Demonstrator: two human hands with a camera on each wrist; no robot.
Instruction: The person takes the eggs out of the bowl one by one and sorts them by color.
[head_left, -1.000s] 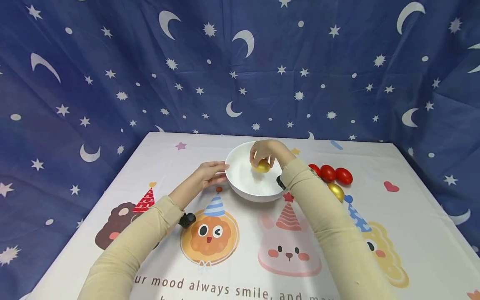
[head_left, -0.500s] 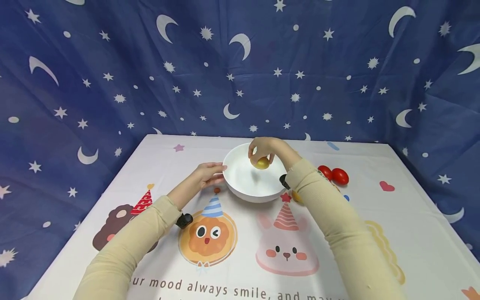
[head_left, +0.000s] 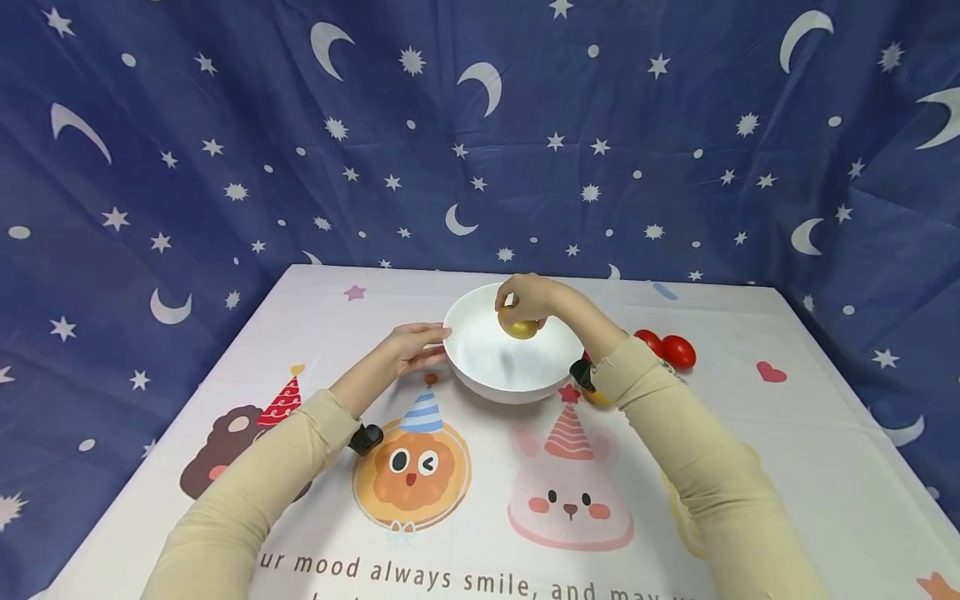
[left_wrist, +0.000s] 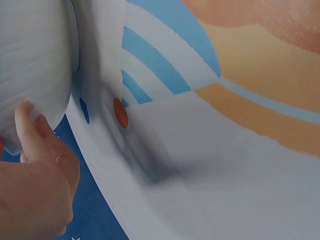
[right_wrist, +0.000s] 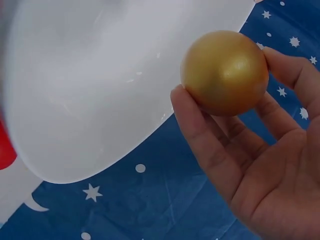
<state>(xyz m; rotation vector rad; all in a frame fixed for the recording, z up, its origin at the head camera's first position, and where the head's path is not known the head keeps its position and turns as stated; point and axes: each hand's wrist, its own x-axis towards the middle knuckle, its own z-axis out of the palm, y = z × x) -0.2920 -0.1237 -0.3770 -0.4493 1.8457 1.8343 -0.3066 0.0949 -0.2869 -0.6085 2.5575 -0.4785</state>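
A white bowl (head_left: 495,367) stands on the printed tablecloth. My left hand (head_left: 412,346) holds its left rim; in the left wrist view the left hand's digits (left_wrist: 42,140) touch the bowl's outer wall (left_wrist: 35,60). Above the bowl's inside, my right hand (head_left: 528,296) pinches a golden egg (head_left: 517,325) between fingertips and thumb. Up close in the right wrist view, the golden egg (right_wrist: 225,72) looks smooth and shiny, and the white bowl (right_wrist: 95,100) lies beside it.
Red eggs (head_left: 678,352) lie right of the bowl, partly behind the right forearm. Another golden egg (head_left: 597,397) shows beneath the right wrist, mostly hidden. A blue star-and-moon curtain (head_left: 390,100) hangs behind the table.
The right hand has lifted the golden egg slightly and tilted it. The right forearm has swung a little outward, covering more of the eggs at right. The left hand stays at the rim.
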